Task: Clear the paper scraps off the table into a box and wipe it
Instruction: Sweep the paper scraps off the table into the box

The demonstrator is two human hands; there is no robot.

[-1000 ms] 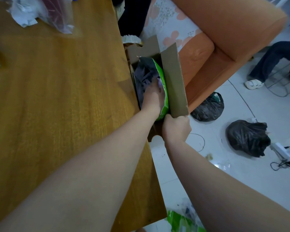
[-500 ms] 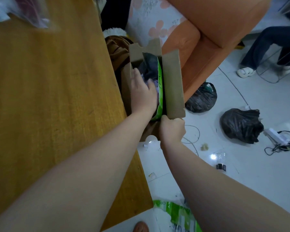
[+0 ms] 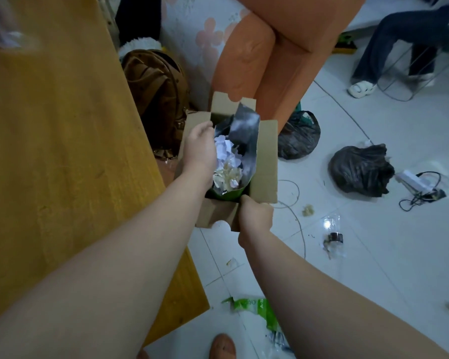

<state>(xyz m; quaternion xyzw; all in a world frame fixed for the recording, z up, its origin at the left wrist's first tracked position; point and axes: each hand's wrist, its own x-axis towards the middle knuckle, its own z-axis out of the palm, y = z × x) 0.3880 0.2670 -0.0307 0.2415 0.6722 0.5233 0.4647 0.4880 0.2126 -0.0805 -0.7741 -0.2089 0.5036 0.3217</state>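
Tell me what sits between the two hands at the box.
In the head view, between left hand and right hand: paper scraps inside a foil-lined bag, within the box.

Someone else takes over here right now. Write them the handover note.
Left hand: at the left rim of the cardboard box, resting against it; whether it grips anything cannot be told.
Right hand: closed on the box's near corner, holding it off the table's edge above the floor.
Box: open, lined with a silver-and-green foil bag; white paper scraps lie inside.
Table: the visible part has no scraps; a clear plastic bag sits at the far left corner.
Done: scraps boxed. Left: wiping; no cloth in view.
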